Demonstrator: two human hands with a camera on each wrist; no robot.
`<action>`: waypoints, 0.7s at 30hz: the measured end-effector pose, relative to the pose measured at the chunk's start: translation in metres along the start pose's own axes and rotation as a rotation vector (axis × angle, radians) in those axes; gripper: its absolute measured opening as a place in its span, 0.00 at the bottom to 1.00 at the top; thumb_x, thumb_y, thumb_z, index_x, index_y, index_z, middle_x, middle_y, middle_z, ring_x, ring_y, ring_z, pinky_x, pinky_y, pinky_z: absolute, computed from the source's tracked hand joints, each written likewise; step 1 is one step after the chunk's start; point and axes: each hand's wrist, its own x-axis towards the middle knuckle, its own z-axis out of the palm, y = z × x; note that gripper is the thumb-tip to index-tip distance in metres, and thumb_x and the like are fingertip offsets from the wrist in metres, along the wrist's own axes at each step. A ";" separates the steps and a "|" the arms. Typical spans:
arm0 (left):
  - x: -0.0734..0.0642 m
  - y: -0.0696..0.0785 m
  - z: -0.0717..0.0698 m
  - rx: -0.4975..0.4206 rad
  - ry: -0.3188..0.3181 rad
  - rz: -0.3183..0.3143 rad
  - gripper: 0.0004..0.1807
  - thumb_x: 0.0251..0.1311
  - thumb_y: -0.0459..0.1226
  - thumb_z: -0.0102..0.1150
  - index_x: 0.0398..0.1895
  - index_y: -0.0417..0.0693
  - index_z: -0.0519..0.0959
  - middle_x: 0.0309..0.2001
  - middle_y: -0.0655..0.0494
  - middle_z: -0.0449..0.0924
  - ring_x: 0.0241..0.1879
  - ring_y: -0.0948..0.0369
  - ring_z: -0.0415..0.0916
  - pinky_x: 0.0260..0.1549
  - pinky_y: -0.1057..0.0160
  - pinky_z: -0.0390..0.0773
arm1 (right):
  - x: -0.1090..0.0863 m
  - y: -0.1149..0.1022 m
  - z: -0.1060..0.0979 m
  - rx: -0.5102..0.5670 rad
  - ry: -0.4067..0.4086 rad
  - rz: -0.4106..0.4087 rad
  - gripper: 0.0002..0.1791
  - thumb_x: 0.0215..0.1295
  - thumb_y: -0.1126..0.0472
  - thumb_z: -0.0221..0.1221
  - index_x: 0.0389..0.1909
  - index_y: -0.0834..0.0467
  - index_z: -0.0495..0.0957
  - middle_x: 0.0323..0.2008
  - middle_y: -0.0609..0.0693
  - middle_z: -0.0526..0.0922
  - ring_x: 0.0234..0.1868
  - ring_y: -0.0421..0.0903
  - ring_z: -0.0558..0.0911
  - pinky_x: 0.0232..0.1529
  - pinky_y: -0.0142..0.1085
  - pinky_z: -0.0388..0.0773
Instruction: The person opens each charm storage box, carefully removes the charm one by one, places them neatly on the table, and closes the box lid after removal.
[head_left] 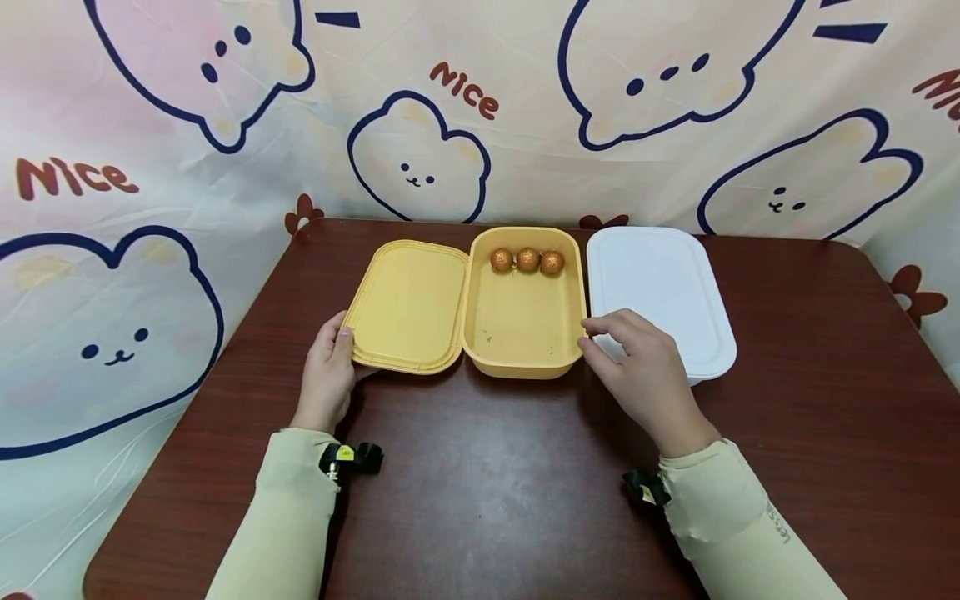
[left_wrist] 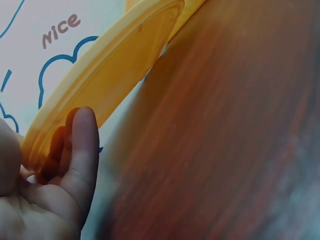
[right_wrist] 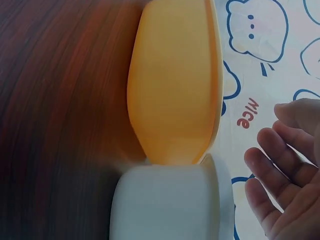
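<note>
My left hand [head_left: 324, 375] grips a yellow lid [head_left: 408, 304] by its left edge, thumb on top and fingers underneath. In the left wrist view the lid [left_wrist: 107, 75] is tilted and its near edge stands above the table. Beside it sits an uncovered yellow food container [head_left: 521, 370], its left rim next to the lid. Three glittery gold-brown balls [head_left: 528, 260] lie in a row at the container's far end. My right hand [head_left: 645, 379] hovers by the container's right rim, fingers loosely bent; the right wrist view shows the fingers [right_wrist: 272, 152] holding nothing.
A white container with a white lid [head_left: 660, 292] stands close to the yellow one's right side, partly under my right hand. Everything rests on a dark brown table [head_left: 480, 483]. Behind it hangs a cartoon-bear cloth [head_left: 525, 167].
</note>
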 end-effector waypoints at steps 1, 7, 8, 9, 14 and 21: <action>0.000 0.000 -0.001 0.018 -0.001 -0.008 0.30 0.81 0.42 0.30 0.81 0.45 0.45 0.74 0.40 0.58 0.59 0.55 0.74 0.41 0.66 0.83 | -0.001 0.001 0.000 -0.009 -0.009 0.005 0.08 0.59 0.67 0.69 0.40 0.61 0.86 0.36 0.51 0.86 0.39 0.48 0.83 0.39 0.41 0.77; -0.002 0.005 -0.006 0.197 -0.008 -0.043 0.31 0.81 0.40 0.35 0.81 0.44 0.45 0.71 0.38 0.62 0.47 0.61 0.78 0.36 0.68 0.83 | -0.004 0.006 -0.003 -0.058 -0.048 0.021 0.10 0.58 0.66 0.70 0.42 0.60 0.87 0.37 0.51 0.86 0.41 0.49 0.83 0.40 0.45 0.79; -0.002 0.006 -0.007 0.238 -0.006 -0.050 0.31 0.80 0.40 0.36 0.81 0.44 0.46 0.71 0.38 0.64 0.45 0.62 0.78 0.35 0.68 0.83 | -0.005 0.007 -0.004 -0.064 -0.050 0.019 0.11 0.58 0.66 0.70 0.42 0.61 0.87 0.37 0.51 0.86 0.42 0.49 0.83 0.40 0.46 0.79; -0.003 0.007 -0.007 0.281 -0.003 -0.056 0.31 0.80 0.39 0.38 0.81 0.43 0.47 0.70 0.38 0.65 0.43 0.63 0.78 0.34 0.68 0.83 | -0.006 0.008 -0.005 -0.072 -0.052 0.017 0.11 0.58 0.67 0.70 0.42 0.61 0.87 0.37 0.51 0.86 0.42 0.50 0.83 0.40 0.46 0.79; -0.003 0.011 -0.010 0.466 0.020 -0.066 0.30 0.77 0.38 0.46 0.79 0.41 0.55 0.68 0.37 0.69 0.38 0.60 0.77 0.30 0.68 0.82 | -0.008 0.013 -0.008 -0.120 -0.069 -0.004 0.11 0.57 0.67 0.70 0.42 0.62 0.87 0.36 0.51 0.85 0.40 0.52 0.82 0.40 0.48 0.78; -0.003 0.011 -0.014 0.585 0.042 -0.059 0.29 0.74 0.38 0.52 0.75 0.41 0.63 0.63 0.38 0.74 0.41 0.54 0.77 0.29 0.68 0.79 | -0.010 0.019 -0.010 -0.177 -0.126 0.014 0.12 0.57 0.64 0.71 0.42 0.63 0.87 0.36 0.52 0.83 0.38 0.54 0.80 0.39 0.48 0.77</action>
